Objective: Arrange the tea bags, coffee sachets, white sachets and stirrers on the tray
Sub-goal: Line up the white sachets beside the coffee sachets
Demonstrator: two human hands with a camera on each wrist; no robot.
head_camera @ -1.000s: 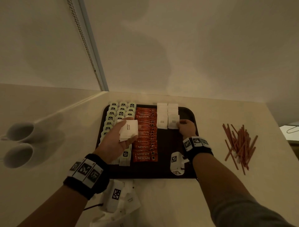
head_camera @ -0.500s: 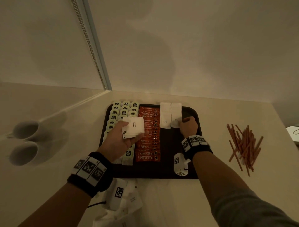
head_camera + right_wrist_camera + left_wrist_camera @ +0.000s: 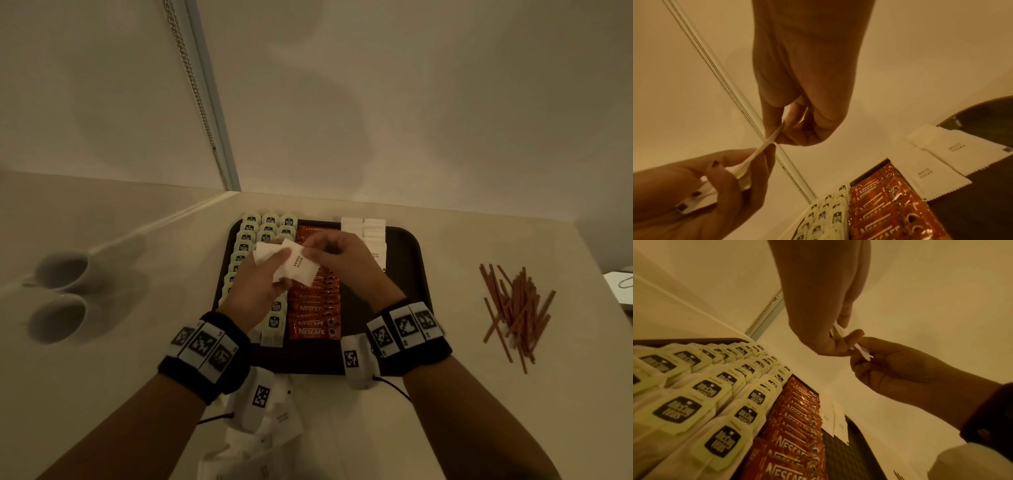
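Both hands on white sachets above the tray point(image 3: 407, 260).
Left hand point(image 3: 255, 287) grips a stack of white sachets point(image 3: 274, 255); right hand point(image 3: 346, 260) pinches the top sachet point(image 3: 301, 267).

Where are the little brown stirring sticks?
The stirrers lie in a loose pile on the counter, right of the tray, in the head view. Neither hand touches them.

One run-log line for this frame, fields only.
left hand: holds white sachets | right hand: pinches top sachet | tray: tea, coffee, sugar rows | stirrers: off tray
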